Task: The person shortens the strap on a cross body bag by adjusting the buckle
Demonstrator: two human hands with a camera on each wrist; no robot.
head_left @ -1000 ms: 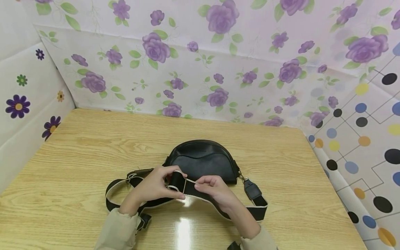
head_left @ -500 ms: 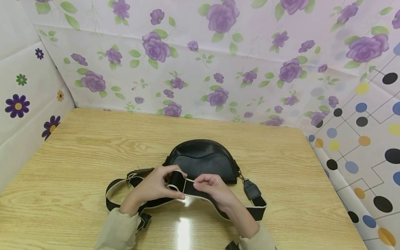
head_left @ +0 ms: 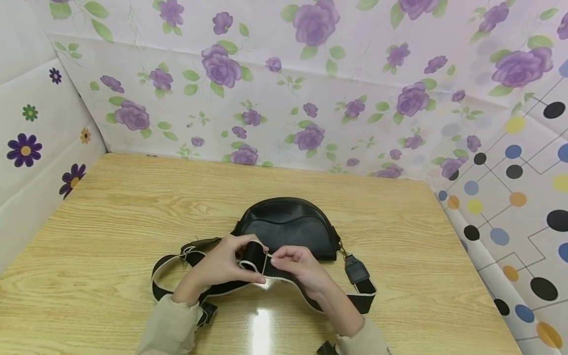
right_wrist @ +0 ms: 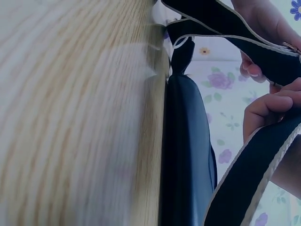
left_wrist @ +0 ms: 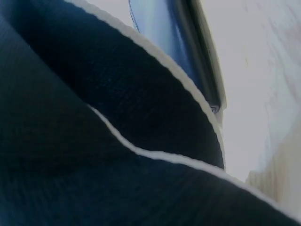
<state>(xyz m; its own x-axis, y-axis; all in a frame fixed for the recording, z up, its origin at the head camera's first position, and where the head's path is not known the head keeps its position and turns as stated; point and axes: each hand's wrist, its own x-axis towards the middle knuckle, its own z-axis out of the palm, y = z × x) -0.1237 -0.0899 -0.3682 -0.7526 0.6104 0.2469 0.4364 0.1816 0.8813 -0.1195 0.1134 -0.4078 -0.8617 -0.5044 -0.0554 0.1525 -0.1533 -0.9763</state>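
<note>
A black half-moon bag (head_left: 288,231) lies on the table, with its black, white-edged strap (head_left: 364,300) spread in front of it. My left hand (head_left: 219,264) holds a folded loop of the strap beside a thin metal slider buckle (head_left: 265,263), thumb below and fingers above. Just right of the buckle, my right hand (head_left: 306,271) pinches the strap's upper edge between thumb and fingers. In the right wrist view both hands hold the strap (right_wrist: 256,174) above the table, apart from the bag (right_wrist: 186,150). Strap webbing (left_wrist: 117,89) fills most of the left wrist view.
The wooden table (head_left: 426,246) extends to both sides of the bag. Floral sheeting (head_left: 266,98) stands behind it, and dotted sheeting (head_left: 510,212) borders the right. A leather tab with a clasp (head_left: 356,268) joins the strap to the bag's right end.
My right hand has shifted slightly left toward the buckle. The strap's right end has drawn in a little to the left, and the held loop has edged right.
</note>
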